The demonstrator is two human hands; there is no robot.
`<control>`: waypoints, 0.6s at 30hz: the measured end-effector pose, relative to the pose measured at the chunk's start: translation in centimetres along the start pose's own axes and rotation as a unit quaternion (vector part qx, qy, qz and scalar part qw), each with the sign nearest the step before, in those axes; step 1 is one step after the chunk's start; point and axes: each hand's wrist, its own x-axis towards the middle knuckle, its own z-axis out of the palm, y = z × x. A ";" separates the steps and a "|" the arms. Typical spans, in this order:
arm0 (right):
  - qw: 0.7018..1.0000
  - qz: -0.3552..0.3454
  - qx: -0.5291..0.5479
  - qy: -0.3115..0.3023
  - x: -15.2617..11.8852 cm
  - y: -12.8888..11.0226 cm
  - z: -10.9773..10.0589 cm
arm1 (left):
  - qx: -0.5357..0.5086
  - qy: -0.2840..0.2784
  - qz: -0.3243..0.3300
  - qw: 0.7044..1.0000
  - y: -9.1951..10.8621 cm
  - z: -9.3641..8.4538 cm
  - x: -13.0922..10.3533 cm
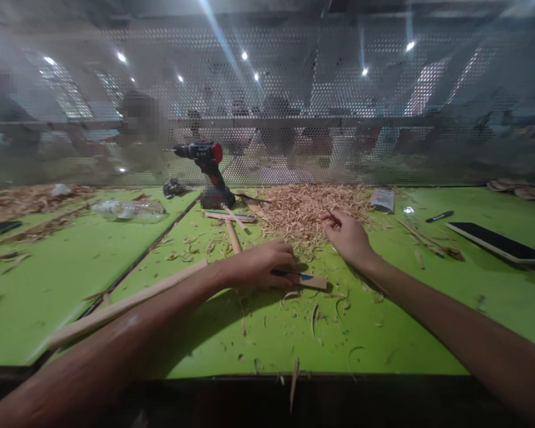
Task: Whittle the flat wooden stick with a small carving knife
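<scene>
My left hand (261, 266) lies on the green table (383, 333), closed over a short flat wooden piece (312, 280) with a blue mark that sticks out to its right. My right hand (348, 236) rests at the edge of a heap of wood shavings (303, 211), its fingers curled with a thin sliver pinched at the fingertips. A long wooden strip (120, 307) runs under my left forearm toward the lower left.
A red and black cordless drill (209, 169) stands at the back by a perforated screen. Wooden sticks (232, 226), a plastic bottle (127, 209), a black marker (440, 216), a phone (499, 242) and a small packet (382, 200) lie around. People sit behind the screen.
</scene>
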 end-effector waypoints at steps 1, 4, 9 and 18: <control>1.000 -0.005 0.003 0.002 0.0 0.1 0.0 | -0.009 0.021 -0.022 1.000 -0.1 0.0 0.0; 0.999 -0.037 0.022 0.009 0.0 0.1 0.0 | -0.034 0.106 -0.100 0.989 -0.3 0.1 0.1; 0.994 -0.087 0.062 0.031 -0.5 -0.6 -0.2 | -0.202 0.194 -0.173 0.944 -0.1 0.4 0.2; 0.976 -0.202 0.072 -0.030 -1.9 -1.9 0.9 | -0.309 0.268 -0.214 0.887 0.0 2.0 1.0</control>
